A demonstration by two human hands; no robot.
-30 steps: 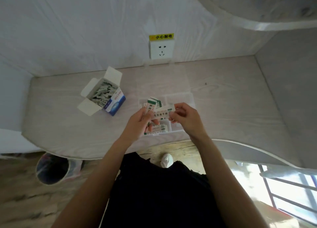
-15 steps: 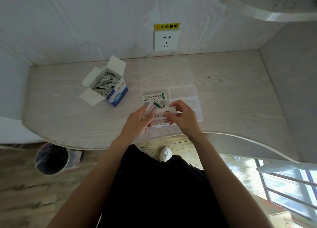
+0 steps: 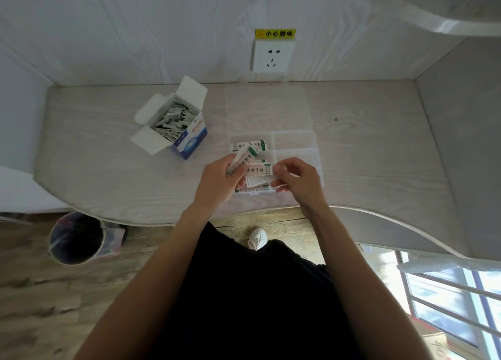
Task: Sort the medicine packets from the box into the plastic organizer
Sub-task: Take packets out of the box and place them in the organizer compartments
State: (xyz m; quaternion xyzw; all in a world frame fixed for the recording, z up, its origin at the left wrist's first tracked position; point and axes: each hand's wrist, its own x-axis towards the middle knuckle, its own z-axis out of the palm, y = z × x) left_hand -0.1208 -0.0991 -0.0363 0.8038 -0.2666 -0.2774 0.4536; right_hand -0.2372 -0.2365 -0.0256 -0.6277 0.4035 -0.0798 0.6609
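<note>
The white-and-blue cardboard box (image 3: 173,121) sits flaps open on the left of the pale wood-grain desk (image 3: 379,156), packets within easy reach. The left hand (image 3: 219,178) grips a small stack of white, green-edged medicine packets (image 3: 244,157), probably as a supply. The right hand (image 3: 298,180) pinches a single packet (image 3: 259,169) over the clear plastic organizer (image 3: 295,142), lid flipped back, likely placing it.
</note>
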